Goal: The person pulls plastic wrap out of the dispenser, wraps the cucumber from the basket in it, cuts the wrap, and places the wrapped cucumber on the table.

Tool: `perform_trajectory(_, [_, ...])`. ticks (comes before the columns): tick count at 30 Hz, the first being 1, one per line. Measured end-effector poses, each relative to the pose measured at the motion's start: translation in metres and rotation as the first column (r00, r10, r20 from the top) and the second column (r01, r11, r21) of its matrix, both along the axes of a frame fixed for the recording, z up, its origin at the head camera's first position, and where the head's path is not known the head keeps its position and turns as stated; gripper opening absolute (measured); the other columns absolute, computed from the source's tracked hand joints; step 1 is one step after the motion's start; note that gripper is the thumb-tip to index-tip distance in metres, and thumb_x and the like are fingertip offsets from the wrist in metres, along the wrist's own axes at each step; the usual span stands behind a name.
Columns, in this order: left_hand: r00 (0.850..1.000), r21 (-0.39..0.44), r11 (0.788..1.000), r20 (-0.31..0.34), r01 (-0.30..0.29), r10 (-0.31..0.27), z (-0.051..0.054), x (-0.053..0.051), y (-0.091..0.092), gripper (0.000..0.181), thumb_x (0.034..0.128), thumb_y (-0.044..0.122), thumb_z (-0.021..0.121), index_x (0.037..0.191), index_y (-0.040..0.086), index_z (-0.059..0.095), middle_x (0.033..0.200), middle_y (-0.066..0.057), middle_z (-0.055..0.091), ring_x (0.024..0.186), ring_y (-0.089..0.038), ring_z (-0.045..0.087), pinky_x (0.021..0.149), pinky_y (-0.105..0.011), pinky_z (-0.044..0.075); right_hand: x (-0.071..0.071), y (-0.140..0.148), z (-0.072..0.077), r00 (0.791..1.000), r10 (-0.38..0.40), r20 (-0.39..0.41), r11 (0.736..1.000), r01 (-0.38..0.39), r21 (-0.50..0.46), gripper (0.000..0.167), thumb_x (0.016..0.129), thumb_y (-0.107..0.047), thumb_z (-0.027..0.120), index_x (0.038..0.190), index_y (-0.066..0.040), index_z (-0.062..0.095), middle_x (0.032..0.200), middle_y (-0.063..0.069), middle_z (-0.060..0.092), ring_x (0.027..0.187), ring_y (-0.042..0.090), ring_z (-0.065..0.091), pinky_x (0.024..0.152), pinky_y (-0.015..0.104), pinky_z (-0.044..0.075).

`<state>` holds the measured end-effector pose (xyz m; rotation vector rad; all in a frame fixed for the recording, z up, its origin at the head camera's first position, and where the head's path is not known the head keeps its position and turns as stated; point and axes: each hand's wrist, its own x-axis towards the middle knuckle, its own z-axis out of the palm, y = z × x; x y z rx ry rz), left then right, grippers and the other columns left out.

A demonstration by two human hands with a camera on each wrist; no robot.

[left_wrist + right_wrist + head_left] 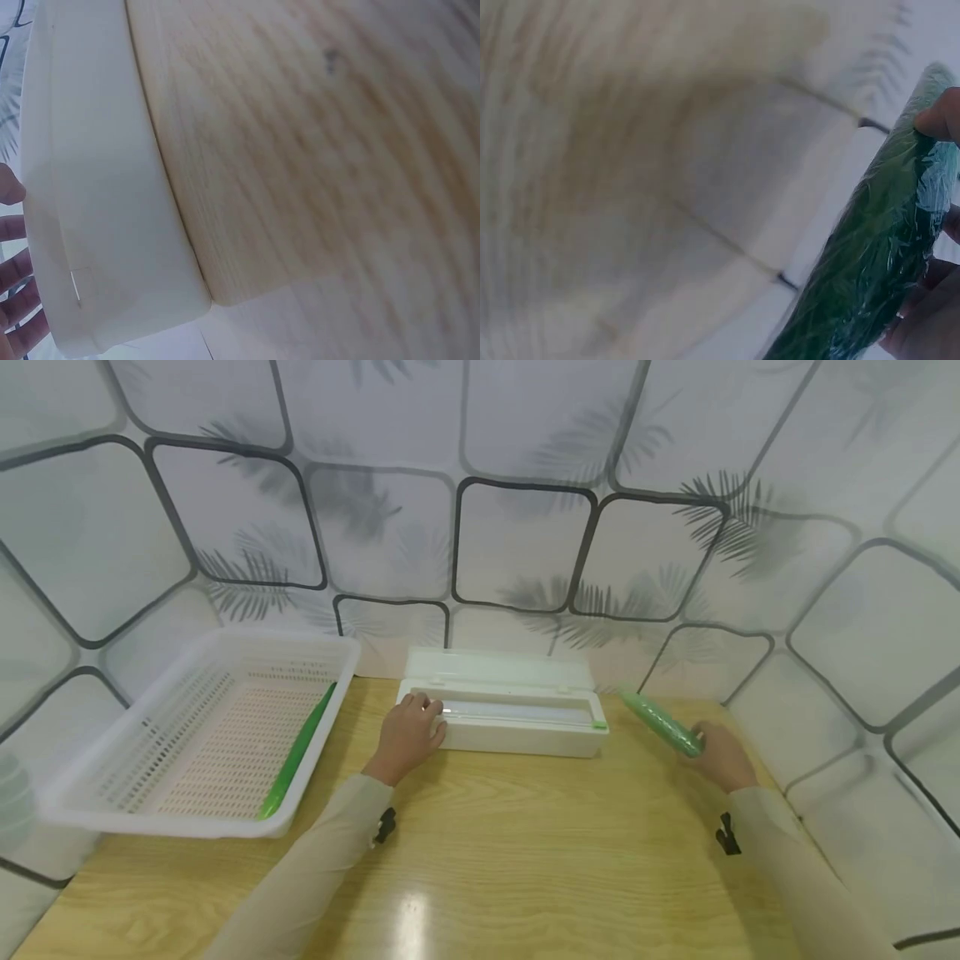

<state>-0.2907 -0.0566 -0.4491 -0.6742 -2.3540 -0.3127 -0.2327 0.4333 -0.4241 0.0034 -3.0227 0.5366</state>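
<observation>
A white cling film dispenser (pixel 517 739) stands against the wall with its lid (pixel 498 668) raised and a film roll (pixel 510 712) inside. My left hand (pixel 408 737) grips its left end, fingers bent over the rim; in the left wrist view the fingers (pixel 16 270) show beside the pale box (pixel 112 195). Off to the right, my right hand (pixel 722 755) holds a film-wrapped cucumber (pixel 663 723) by its near end, raised and tilted. The right wrist view shows the shiny, creased film around the cucumber (pixel 870 247), with the thumb pressed on it.
A white slotted basket (pixel 341 693) stands at the left, with a long green vegetable (pixel 298 752) along its right side. The wooden table (pixel 510 852) meets a patterned wall (pixel 525 543) at the back and right. A green slider (pixel 599 725) sits at the dispenser's right end.
</observation>
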Motion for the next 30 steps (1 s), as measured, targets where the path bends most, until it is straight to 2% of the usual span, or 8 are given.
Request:
perform_trajectory(6, [1.0,-0.007,1.0,0.003,-0.018,0.018,0.0,0.0,0.002,0.018,0.0775,0.019,0.07,0.089,0.007,0.064,0.082,-0.01,0.061,0.071,-0.023,0.057,0.051,-0.032,0.049,-0.003,0.014,-0.02,0.997,-0.04,0.067,0.999,0.039,0.015,0.055,0.076,-0.019,0.072,0.112,0.015,0.049,0.096,0.031,0.059,0.08,0.036,0.059,0.066,0.046,0.051])
perform_trajectory(11, [1.0,-0.001,1.0,0.01,-0.028,0.028,-0.001,0.001,0.002,0.019,0.0774,0.019,0.069,0.09,0.007,0.064,0.083,-0.01,0.061,0.07,-0.023,0.057,0.051,-0.032,0.049,-0.004,0.017,-0.029,0.994,-0.06,0.086,0.998,0.057,0.034,0.051,0.077,-0.018,0.071,0.112,0.013,0.049,0.097,0.031,0.058,0.08,0.036,0.058,0.066,0.047,0.051])
perform_trajectory(19, [0.999,-0.009,0.999,0.012,-0.037,0.037,0.001,0.002,0.004,0.02,0.0782,0.019,0.069,0.092,0.006,0.064,0.084,-0.011,0.061,0.071,-0.024,0.057,0.052,-0.033,0.05,0.0,0.017,-0.034,0.997,-0.056,0.057,0.995,0.051,0.083,0.057,0.077,-0.023,0.071,0.115,0.012,0.047,0.099,0.034,0.054,0.083,0.042,0.055,0.064,0.051,0.049])
perform_trajectory(25, [0.999,-0.018,0.999,-0.003,-0.04,0.04,0.001,0.003,0.004,0.02,0.0779,0.021,0.07,0.092,0.007,0.064,0.083,-0.01,0.06,0.071,-0.023,0.057,0.051,-0.031,0.05,0.001,0.018,-0.033,0.994,-0.053,0.09,0.994,0.044,0.099,0.067,0.08,-0.028,0.07,0.124,0.013,0.039,0.111,0.04,0.048,0.094,0.053,0.051,0.069,0.061,0.047])
perform_trajectory(30, [0.999,-0.022,0.999,-0.021,-0.038,0.037,0.0,0.002,0.003,0.02,0.0777,0.021,0.07,0.091,0.007,0.064,0.082,-0.01,0.059,0.069,-0.023,0.056,0.05,-0.03,0.049,0.003,0.018,-0.034,0.993,-0.044,0.109,0.995,0.033,0.099,0.073,0.082,-0.034,0.069,0.128,0.013,0.036,0.116,0.042,0.045,0.099,0.055,0.049,0.073,0.066,0.045])
